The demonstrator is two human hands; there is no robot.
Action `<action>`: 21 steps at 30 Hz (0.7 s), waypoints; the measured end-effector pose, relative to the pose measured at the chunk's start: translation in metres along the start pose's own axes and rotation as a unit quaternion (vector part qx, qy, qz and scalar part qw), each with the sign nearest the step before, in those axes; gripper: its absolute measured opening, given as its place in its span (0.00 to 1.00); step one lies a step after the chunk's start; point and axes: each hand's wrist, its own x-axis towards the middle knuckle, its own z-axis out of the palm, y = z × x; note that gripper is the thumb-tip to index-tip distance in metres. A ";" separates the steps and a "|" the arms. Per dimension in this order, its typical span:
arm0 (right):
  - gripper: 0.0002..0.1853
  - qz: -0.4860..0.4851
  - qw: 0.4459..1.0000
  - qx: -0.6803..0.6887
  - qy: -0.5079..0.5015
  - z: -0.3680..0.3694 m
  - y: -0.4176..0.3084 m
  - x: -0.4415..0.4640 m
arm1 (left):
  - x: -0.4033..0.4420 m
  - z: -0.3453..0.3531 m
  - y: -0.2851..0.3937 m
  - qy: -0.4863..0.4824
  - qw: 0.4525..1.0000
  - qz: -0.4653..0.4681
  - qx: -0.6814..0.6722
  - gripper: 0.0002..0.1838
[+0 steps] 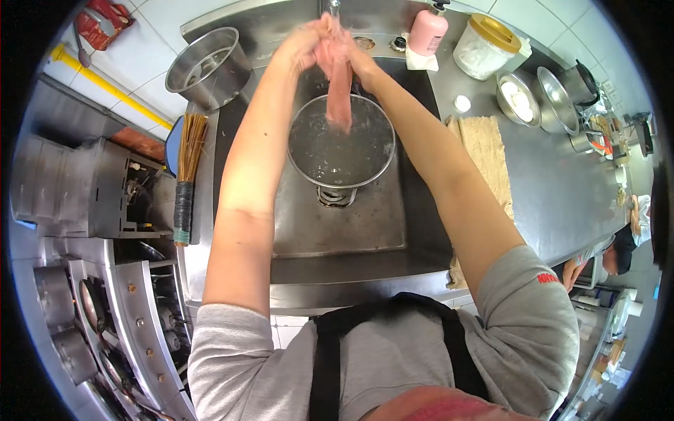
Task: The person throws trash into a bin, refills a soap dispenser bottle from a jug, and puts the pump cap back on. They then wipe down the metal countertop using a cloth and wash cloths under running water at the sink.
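Under the tap (333, 5) at the back of the sink, my left hand (303, 45) and my right hand (360, 62) are closed together around a long, limp pink strip (339, 98). Whether it is raw meat or cloth I cannot tell. Its lower end hangs down to the water in a round metal pot (387, 163), which stands in the sink (337, 238) just below my hands. The water surface shows some bubbles. My fingertips are partly hidden by each other and by the strip.
Left of the sink are a steel pot (210, 67) and a bamboo brush (187, 161). On the right counter (554, 189) lie a tan cloth (486, 151), a pink pump bottle (427, 31), a yellow-lidded tub (484, 49) and a bowl of eggs (518, 100). Another person (618, 252) is at far right.
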 end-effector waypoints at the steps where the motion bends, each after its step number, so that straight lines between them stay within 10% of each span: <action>1: 0.10 0.080 0.996 -0.050 -0.008 0.000 -0.013 -0.027 | 0.006 -0.004 -0.003 0.001 1.000 -0.001 0.002 0.12; 6: 0.09 -0.064 0.997 0.045 0.020 0.033 -0.005 -0.016 | 0.014 -0.020 -0.057 0.129 0.985 -0.106 -0.029 0.08; 9: 0.07 -0.238 0.885 -0.378 0.129 0.015 0.004 -0.025 | -0.002 -0.008 -0.058 0.048 0.976 -0.158 -0.140 0.11; 12: 0.07 -0.038 0.985 -0.147 -0.084 -0.010 -0.020 -0.016 | -0.005 -0.016 -0.040 0.065 0.989 -0.123 0.050 0.12; 16: 0.08 -0.097 0.925 -0.324 -0.172 -0.005 -0.048 -0.024 | -0.008 -0.022 -0.046 0.013 0.979 0.039 0.200 0.11; 18: 0.07 -0.176 0.865 -0.441 -0.158 -0.002 -0.022 0.040 | -0.003 -0.030 -0.057 0.246 0.877 0.016 0.412 0.13; 21: 0.08 -0.169 0.923 -0.340 -0.057 0.025 -0.045 0.023 | -0.012 -0.022 -0.082 0.151 0.980 -0.093 0.090 0.21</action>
